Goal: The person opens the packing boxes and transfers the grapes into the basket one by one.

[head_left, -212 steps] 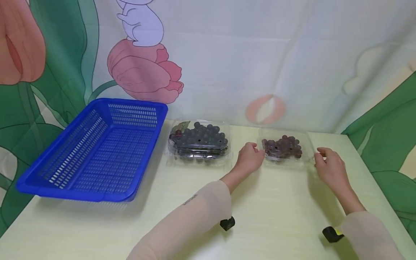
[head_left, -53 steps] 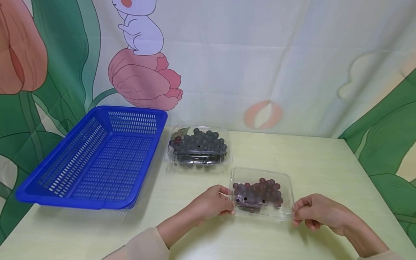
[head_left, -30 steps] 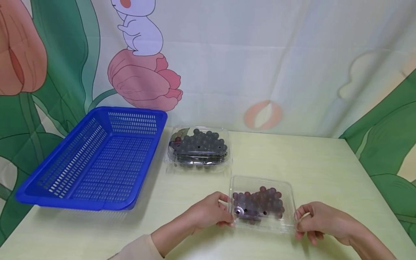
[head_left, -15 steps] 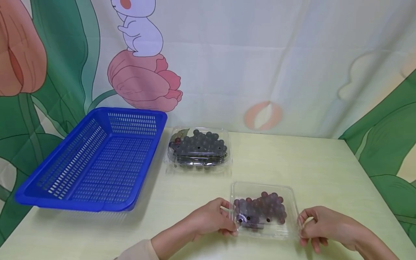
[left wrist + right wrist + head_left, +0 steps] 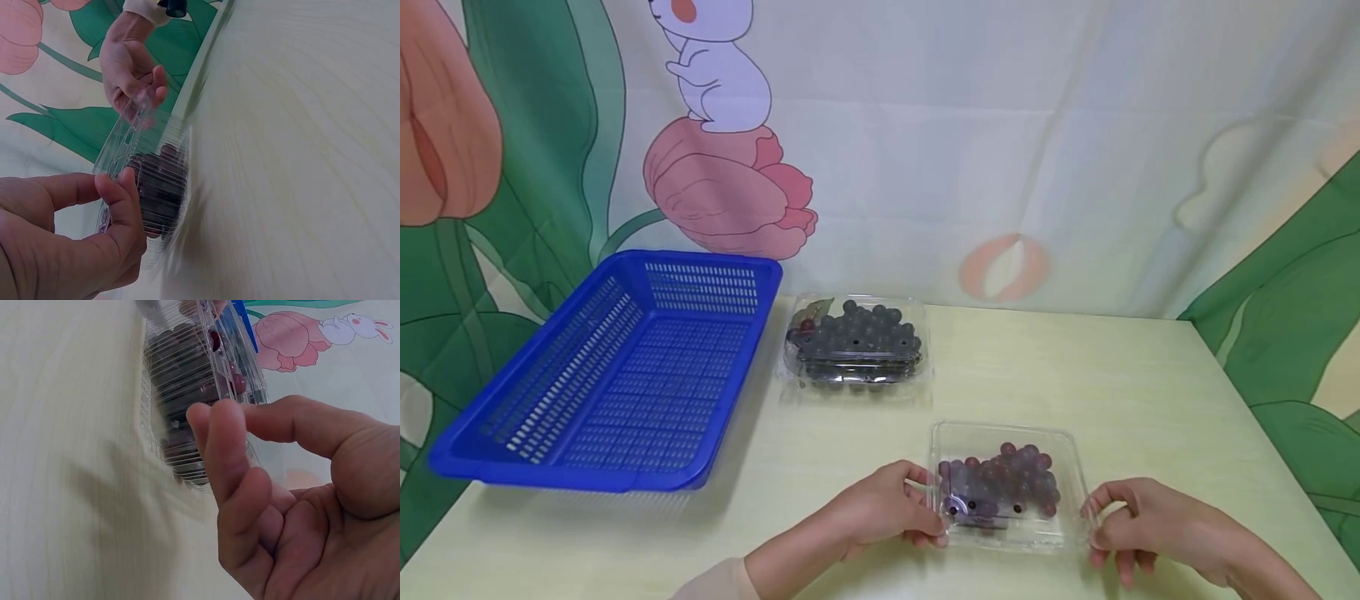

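Near the table's front edge lies a clear plastic clamshell box (image 5: 1067, 467) with reddish-purple grapes (image 5: 1007, 475) inside, seen through its lid. My left hand (image 5: 880, 507) pinches the left rim of this box; in the left wrist view thumb and fingers (image 5: 119, 203) meet at its edge. At the opposite end my right hand (image 5: 1168, 529) pinches the rim near the front right corner, its fingers (image 5: 226, 440) curled there. Ridged side walls of the box show in both wrist views. A second clear clamshell box (image 5: 857, 371), full of darker grapes and a leaf, sits farther back.
A blue slotted plastic basket (image 5: 730, 442) with nothing in it stands on the left of the pale table (image 5: 1075, 358). Behind the table hangs a printed cloth (image 5: 887, 167) with flowers and a white rabbit.
Both hands have brought the box of reddish grapes from the back right toward the front edge. Over the last half second box and hands have barely moved.
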`<state>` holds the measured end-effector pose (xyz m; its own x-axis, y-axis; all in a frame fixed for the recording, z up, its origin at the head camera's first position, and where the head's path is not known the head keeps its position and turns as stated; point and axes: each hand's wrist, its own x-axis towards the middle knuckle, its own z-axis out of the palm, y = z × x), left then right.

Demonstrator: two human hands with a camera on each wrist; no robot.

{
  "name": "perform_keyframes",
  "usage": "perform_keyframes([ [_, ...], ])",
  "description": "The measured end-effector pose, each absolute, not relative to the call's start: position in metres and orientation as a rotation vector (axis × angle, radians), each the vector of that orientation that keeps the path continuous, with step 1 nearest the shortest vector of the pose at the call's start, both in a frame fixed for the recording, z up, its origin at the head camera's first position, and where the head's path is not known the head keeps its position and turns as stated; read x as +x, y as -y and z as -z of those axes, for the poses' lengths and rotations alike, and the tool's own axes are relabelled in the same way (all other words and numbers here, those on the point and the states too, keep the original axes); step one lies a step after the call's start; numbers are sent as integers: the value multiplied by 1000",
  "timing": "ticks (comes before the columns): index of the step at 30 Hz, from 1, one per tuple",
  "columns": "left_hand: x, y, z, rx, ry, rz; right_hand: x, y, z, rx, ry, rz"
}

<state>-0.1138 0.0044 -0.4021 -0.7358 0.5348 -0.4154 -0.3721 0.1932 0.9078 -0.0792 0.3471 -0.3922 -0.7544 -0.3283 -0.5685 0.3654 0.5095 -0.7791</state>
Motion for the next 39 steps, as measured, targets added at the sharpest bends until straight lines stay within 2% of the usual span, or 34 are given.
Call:
perform_keyframes([
  [11,-113,-4,400,112,-1753,-1642,-76,-338,388,60,-2303,1161],
  [22,-110,-6,402,103,-1754,-1705,-63,-315,377,28,-2817,714],
  [32,-110,-6,399,108,-1759,-1699,-58,-304,367,-109,-2948,663],
  [39,-110,-6,401,106,-1761,-1706,-58,-285,358,-88,-2973,568],
])
